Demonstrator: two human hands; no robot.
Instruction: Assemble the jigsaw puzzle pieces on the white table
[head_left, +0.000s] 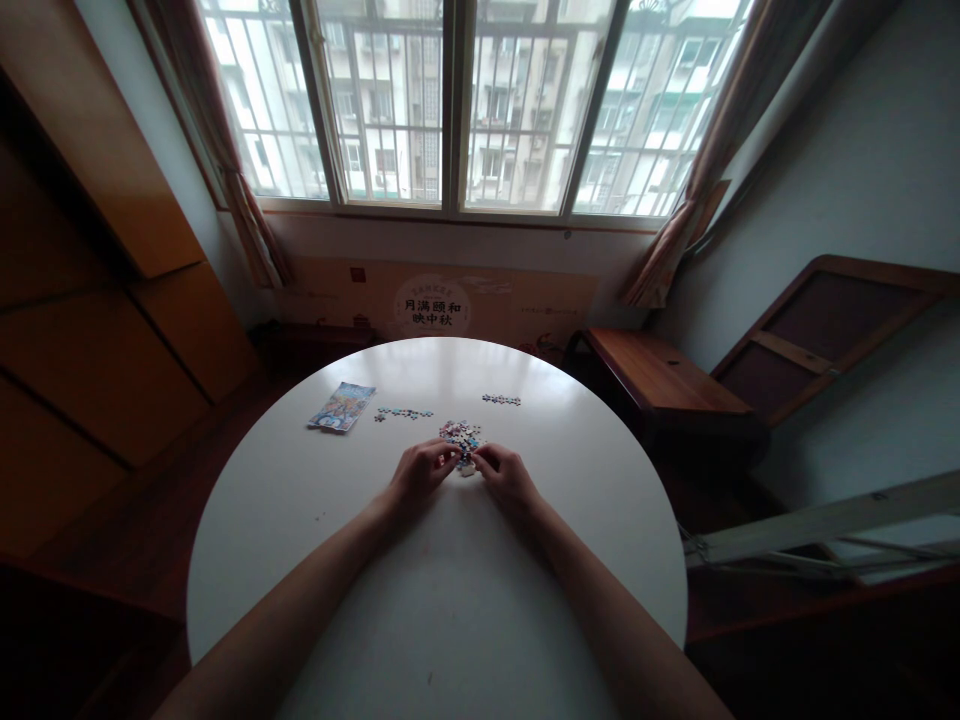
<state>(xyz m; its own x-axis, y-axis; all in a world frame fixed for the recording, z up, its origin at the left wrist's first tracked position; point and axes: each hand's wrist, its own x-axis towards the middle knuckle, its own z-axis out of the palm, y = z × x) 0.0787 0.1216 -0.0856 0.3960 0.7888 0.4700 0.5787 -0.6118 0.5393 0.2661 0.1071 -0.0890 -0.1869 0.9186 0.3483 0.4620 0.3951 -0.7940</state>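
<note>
A small heap of jigsaw puzzle pieces lies on the round white table, just beyond my fingertips. My left hand is at the heap's near left side, its thumb and fingers pinched on what looks like a puzzle piece. From the right, my right hand comes in with fingers closed in the same way, its tips close to the left ones. The fingers partly cover the small pieces between them. Two groups of pieces lie farther off: a longer strip at left and a shorter strip at right.
A colourful picture sheet lies at the table's far left. Beyond the table is a barred window with tied curtains. Wooden cabinets stand at left. At right are a low wooden bench and a leaning framed panel.
</note>
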